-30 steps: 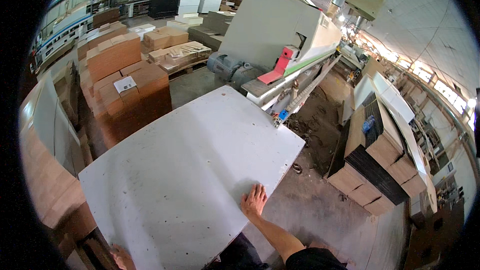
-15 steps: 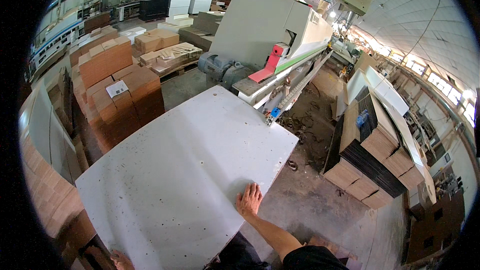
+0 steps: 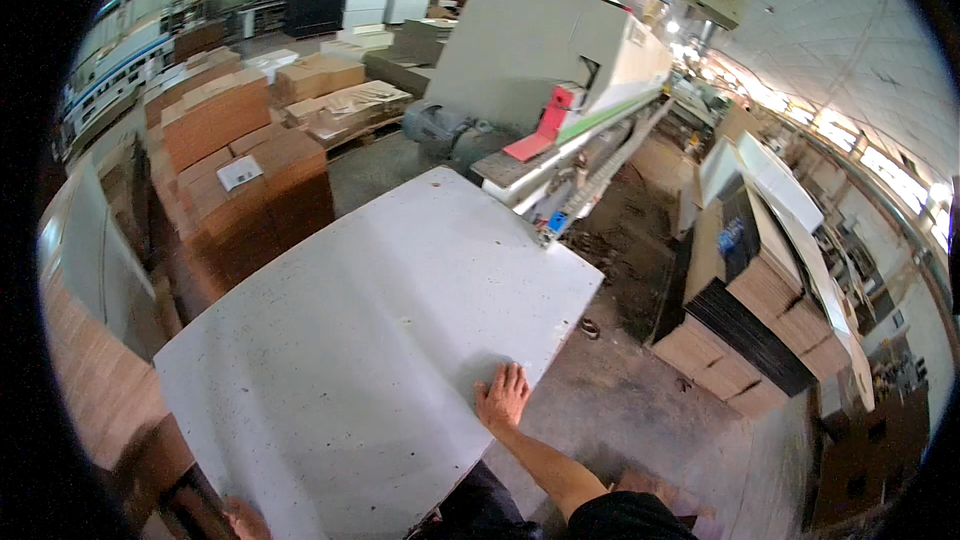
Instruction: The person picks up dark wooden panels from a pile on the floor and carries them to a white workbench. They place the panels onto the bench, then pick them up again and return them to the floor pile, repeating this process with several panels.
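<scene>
Speckled white panel [image 3: 370, 340] lies beside a grey workshop machine [image 3: 520, 50]. Right hand [image 3: 503, 398]: flat on panel, fingers slightly spread. Left hand [image 3: 243, 519]: cut off; I cannot tell its grip.

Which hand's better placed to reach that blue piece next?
Probably the right hand: it rests on the white board near its right edge, closer to the blue piece. The left hand is farther, at the left edge.

I can read no lettering: the white sheet [image 3: 240, 172] on the brown stack [image 3: 287, 198] at my ten o'clock carries marks too blurred for me.
</scene>
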`<state>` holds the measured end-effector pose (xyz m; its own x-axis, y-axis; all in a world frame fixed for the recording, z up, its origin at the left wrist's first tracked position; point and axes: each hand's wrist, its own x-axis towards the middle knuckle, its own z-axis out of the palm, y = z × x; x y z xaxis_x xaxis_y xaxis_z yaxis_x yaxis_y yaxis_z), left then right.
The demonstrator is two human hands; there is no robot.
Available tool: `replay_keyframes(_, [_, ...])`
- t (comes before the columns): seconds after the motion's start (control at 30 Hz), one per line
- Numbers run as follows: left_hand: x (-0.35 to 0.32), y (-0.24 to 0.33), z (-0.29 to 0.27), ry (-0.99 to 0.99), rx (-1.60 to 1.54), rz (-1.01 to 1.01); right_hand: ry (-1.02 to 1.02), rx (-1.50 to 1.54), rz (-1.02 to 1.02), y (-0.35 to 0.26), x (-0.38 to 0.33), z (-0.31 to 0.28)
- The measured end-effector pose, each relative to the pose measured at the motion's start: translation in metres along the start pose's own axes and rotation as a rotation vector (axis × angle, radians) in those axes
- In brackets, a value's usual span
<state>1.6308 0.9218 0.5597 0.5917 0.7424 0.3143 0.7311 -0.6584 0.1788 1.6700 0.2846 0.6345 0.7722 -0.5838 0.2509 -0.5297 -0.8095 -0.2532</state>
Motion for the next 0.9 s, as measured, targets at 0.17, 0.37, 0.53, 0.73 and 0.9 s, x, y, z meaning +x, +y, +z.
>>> replay_keyframes(0.17, [-0.009, 0.005, -0.005, -0.249, -0.049, -0.197, -0.048, -0.035, 0.003, 0.018, 0.003, 0.019])
replay_keyframes(0.37, [-0.023, 0.041, -0.042, -0.522, 0.027, -0.249, -0.098, -0.016, 0.091, 0.031, 0.018, 0.027])
replay_keyframes(0.53, [-0.019, 0.063, -0.079, -0.428, -0.123, -0.341, 0.076, -0.032, -0.275, 0.032, 0.014, 0.029])
replay_keyframes(0.73, [-0.012, 0.062, -0.088, -0.536, -0.196, -0.373, 0.135, -0.101, -0.351, 0.036, 0.017, 0.050])
replay_keyframes(0.9, [-0.014, 0.062, -0.087, -0.531, -0.193, -0.356, 0.171, -0.201, -0.345, 0.058, 0.021, 0.071])
